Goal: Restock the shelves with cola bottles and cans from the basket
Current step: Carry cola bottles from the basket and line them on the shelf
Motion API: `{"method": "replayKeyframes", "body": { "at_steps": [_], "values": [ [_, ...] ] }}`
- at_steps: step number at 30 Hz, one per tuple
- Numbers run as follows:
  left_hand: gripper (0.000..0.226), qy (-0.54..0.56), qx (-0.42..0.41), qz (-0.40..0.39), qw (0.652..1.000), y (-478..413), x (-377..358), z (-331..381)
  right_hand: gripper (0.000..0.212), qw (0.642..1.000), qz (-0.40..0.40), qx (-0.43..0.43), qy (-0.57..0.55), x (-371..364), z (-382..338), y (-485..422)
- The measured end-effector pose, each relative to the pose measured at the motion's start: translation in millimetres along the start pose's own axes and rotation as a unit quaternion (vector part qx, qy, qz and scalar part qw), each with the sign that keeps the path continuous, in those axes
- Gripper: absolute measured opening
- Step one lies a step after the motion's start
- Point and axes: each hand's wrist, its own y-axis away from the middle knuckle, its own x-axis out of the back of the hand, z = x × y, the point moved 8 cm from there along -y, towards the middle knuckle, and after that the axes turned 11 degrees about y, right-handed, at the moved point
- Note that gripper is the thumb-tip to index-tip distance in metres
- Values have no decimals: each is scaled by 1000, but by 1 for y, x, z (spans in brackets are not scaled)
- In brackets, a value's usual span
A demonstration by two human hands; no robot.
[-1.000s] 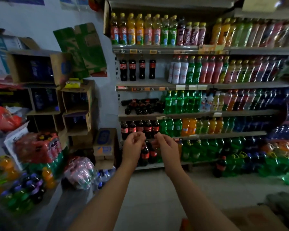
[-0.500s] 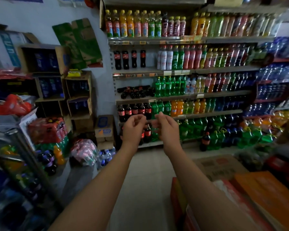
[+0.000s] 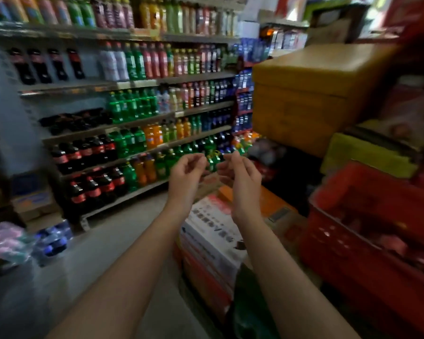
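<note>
Curling loosely, your left hand [image 3: 185, 173] and right hand [image 3: 240, 174] both have fingers half-bent and grasp nothing; palms face each other, apart, forearms raised side by side. Frame is motion-blurred.

Cola bottles [image 3: 83, 152] stand at the left end of the lower shelves [image 3: 142, 123], more on the bottom shelf at the same end, and four on an upper shelf at the left. Green and orange bottles sit to their right.

Below your hands: a white printed carton [image 3: 213, 231] on the floor. Red basket [image 3: 367, 216] at the right edge; contents too blurred to tell. Yellow box [image 3: 304, 99] above it.
</note>
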Motion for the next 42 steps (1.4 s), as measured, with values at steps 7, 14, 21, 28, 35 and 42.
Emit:
{"method": "replayKeyframes", "body": {
  "at_steps": [7, 14, 21, 28, 35, 42],
  "values": [
    [19, 25, -1, -151, 988, 40, -195, -9, 30, 991, 114, 55, 37, 176, -59, 4],
    [4, 25, 16, -317, 948, 80, -382, -36, 35, 959, 249, 5, 135, 395, -77, -11],
    [39, -203, 161, -465, 846, 116, -475, -134, 45, 918, 282, -196, 200, 532, 14, -17],
    [48, -288, 229, -484, 794, 88, -497, -227, 49, 898, 153, -318, 263, 524, 86, -38],
    [85, -311, 275, -561, 716, 86, -519, -350, 47, 868, 139, -356, 318, 521, 122, -62],
    [73, -255, 351, -522, 734, 97, -513, -341, 33, 817, 178, -418, 355, 540, 149, -72]
  ]
}}
